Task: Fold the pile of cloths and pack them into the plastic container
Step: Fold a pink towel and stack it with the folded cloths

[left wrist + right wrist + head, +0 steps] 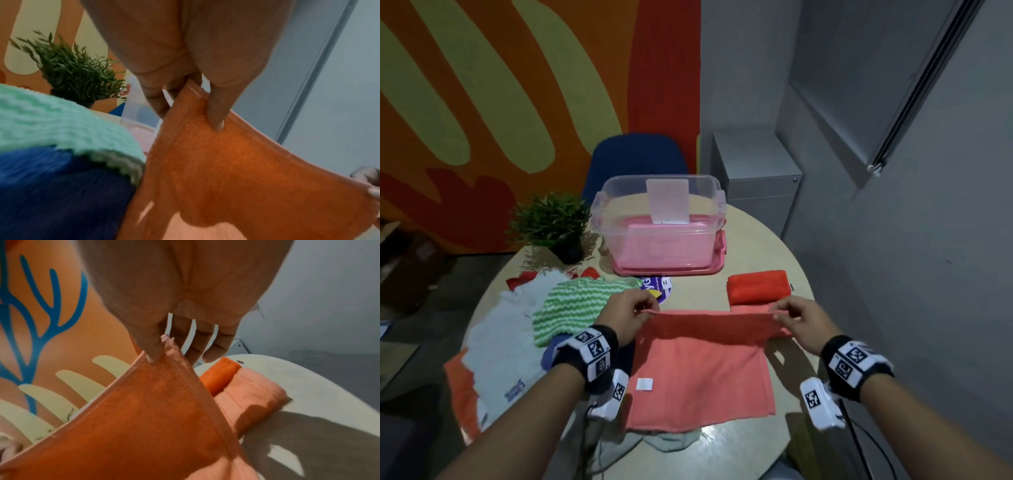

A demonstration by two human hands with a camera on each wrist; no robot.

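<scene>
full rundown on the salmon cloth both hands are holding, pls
The salmon cloth is a rectangle of terry-like fabric with hemmed edges and a small white tag near its left side. Its near part lies flat on the round table; its far edge is lifted, stretched between the left hand and right hand, each with a pinch grip on a far corner. It partly covers a pale cloth at the near edge. A folded red cloth lies just beyond it.

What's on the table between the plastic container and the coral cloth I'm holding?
In the head view, a round purple sticker lies between plastic container and coral cloth.
</scene>
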